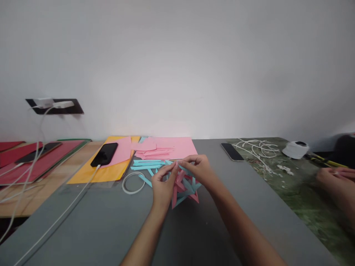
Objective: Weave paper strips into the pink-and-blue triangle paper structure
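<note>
A spiky ornament of folded pink and light blue paper [186,189] stands on the grey table in front of me. My left hand [164,181] pinches a pink part at its top between thumb and finger. Close beside it, my right hand [197,168] is closed in a pinch on a light blue paper piece at the same spot. The fingertips of both hands nearly meet, and they hide the exact join. Light blue paper strips [147,163] lie just behind my left hand. A white ring, seemingly a tape roll [123,184], rests to their left.
Pink paper sheets [180,146] and cut pink strips [155,153] lie at the back. A phone [104,154] on a yellow envelope [83,173] has a cable crossing the table's left. Another phone [232,152] lies right. A co-worker's hand [337,181] is beside white cord [260,149].
</note>
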Available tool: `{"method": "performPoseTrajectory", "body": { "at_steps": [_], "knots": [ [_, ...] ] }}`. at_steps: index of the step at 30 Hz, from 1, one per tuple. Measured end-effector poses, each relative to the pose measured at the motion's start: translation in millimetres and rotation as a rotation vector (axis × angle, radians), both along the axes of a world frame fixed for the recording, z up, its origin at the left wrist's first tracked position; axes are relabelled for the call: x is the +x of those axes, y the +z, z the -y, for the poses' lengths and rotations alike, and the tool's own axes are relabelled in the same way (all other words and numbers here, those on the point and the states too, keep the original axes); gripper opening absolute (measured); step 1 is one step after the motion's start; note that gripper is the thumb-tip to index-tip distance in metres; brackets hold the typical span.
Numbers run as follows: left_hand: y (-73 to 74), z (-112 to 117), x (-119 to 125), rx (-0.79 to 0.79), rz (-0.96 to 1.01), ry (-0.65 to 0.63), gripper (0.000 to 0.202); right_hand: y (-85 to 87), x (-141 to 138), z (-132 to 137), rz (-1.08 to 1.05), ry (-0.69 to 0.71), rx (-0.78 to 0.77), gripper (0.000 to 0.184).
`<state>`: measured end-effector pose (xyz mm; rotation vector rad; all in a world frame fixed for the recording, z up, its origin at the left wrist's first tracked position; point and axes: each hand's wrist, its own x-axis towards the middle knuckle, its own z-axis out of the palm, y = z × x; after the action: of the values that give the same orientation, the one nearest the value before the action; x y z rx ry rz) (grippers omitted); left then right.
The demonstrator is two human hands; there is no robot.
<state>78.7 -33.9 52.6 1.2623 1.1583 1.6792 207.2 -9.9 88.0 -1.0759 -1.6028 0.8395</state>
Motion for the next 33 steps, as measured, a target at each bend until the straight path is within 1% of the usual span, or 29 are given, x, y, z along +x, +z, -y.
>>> {"method": "performPoseTrajectory", "body": {
  "at_steps": [7,10,13,16,19,22,24,27,30,33],
  "knots": [
    [-1.7,-1.8,0.2,-0.045,0.062,0.017,0.027,2.2,-1.0,2.3,0.010,0.028,-0.077,0.018],
    [-3.0,-3.4,-2.0,-0.051,0.038,0.046,0.025,1.2,-4.2,2.7,0.005,0.030,-0.094,0.019],
    [-3.2,-5.5,-5.7,0.016,-0.057,0.102,0.021,0.4,-8.0,3.8,0.004,0.011,-0.069,0.018],
    [-0.3,-6.4,-9.0,0.100,-0.123,0.115,0.016,-0.3,-10.7,5.3,-0.027,0.024,-0.072,0.019],
    [5.3,-5.5,-11.6,0.133,-0.163,0.104,0.012,-1.3,-12.5,6.6,-0.064,0.043,-0.116,0.021],
    [9.6,-4.8,-14.4,0.182,-0.232,0.124,0.011,-1.6,-14.0,7.5,-0.065,0.010,-0.158,0.023],
    [10.7,-5.2,-16.3,0.218,-0.284,0.136,0.010,-0.3,-14.3,8.5,-0.071,0.000,-0.197,0.024],
    [10.6,-6.5,-18.4,0.255,-0.329,0.159,0.010,4.4,-13.1,11.0,-0.075,0.020,-0.246,0.026],
    [10.8,-7.1,-19.3,0.260,-0.340,0.151,0.010,10.3,-11.4,13.7,-0.043,0.013,-0.217,0.023],
    [12.0,-6.9,-19.5,0.271,-0.341,0.123,0.011,13.2,-10.1,14.7,-0.006,-0.040,-0.155,0.018]
  ]
}}
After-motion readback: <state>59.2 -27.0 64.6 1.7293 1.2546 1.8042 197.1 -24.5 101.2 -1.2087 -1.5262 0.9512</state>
